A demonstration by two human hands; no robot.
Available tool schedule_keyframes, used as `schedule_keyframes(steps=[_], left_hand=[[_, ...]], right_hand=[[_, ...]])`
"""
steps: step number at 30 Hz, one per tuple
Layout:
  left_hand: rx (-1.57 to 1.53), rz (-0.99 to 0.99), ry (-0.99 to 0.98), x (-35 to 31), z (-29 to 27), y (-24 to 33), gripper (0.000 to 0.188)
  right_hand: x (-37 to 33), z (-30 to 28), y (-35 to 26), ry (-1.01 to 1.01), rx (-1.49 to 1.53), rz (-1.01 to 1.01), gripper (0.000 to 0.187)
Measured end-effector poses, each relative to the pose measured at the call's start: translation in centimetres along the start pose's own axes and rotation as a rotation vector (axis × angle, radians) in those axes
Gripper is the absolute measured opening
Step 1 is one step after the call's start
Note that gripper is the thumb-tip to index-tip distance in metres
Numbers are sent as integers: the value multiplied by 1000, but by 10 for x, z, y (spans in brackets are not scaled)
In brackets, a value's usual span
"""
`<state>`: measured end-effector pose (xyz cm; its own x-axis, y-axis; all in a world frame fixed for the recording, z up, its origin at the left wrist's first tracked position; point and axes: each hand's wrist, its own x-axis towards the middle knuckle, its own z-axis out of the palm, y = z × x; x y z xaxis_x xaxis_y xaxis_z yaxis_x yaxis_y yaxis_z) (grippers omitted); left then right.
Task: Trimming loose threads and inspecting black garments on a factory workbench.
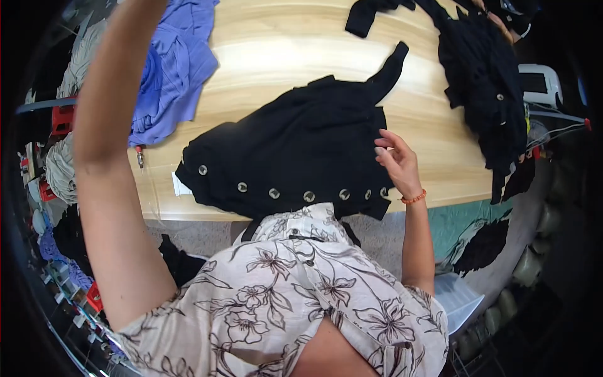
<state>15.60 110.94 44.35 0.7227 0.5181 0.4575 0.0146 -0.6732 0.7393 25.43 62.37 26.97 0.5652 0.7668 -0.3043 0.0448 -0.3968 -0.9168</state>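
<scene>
A black cardigan (295, 138) with a row of large round buttons lies spread on the wooden table in front of me. The buttoned edge runs along the side nearest my body, and one sleeve (391, 72) points away to the far right. My right hand (401, 164) is over the right edge of the cardigan, fingers loosely bent and apart, holding nothing that I can see. Whether its fingertips touch the cloth is unclear. My left arm (113, 151) reaches up past the top of the view, so its hand is hidden.
Purple-blue garments (182, 69) are heaped at the table's (264, 50) far left, near a small red-tipped tool (140, 156). More black garments (480, 88) lie at right, beside another person's hand (499, 25). A clear plastic bin (461, 298) stands below right.
</scene>
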Motion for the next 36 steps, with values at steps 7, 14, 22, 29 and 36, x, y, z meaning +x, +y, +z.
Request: schedule_keyframes(steps=[7, 14, 22, 29, 36], left_hand=[[164, -516, -498, -349, 52, -17, 23], [603, -415, -372, -456, 49, 16, 83], [629, 4, -496, -451, 87, 14, 54], [562, -1, -211, -392, 63, 0, 39], [643, 157, 176, -288, 4, -26, 41]], right_hand=[[-37, 28, 39, -284, -764, -204, 69], [-57, 25, 50, -368, -891, -343, 78], [-37, 11, 55, -336, -737, -375, 33], [15, -21, 26, -196, -809, -390, 49], [91, -58, -52, 316, -1085, -821, 55]])
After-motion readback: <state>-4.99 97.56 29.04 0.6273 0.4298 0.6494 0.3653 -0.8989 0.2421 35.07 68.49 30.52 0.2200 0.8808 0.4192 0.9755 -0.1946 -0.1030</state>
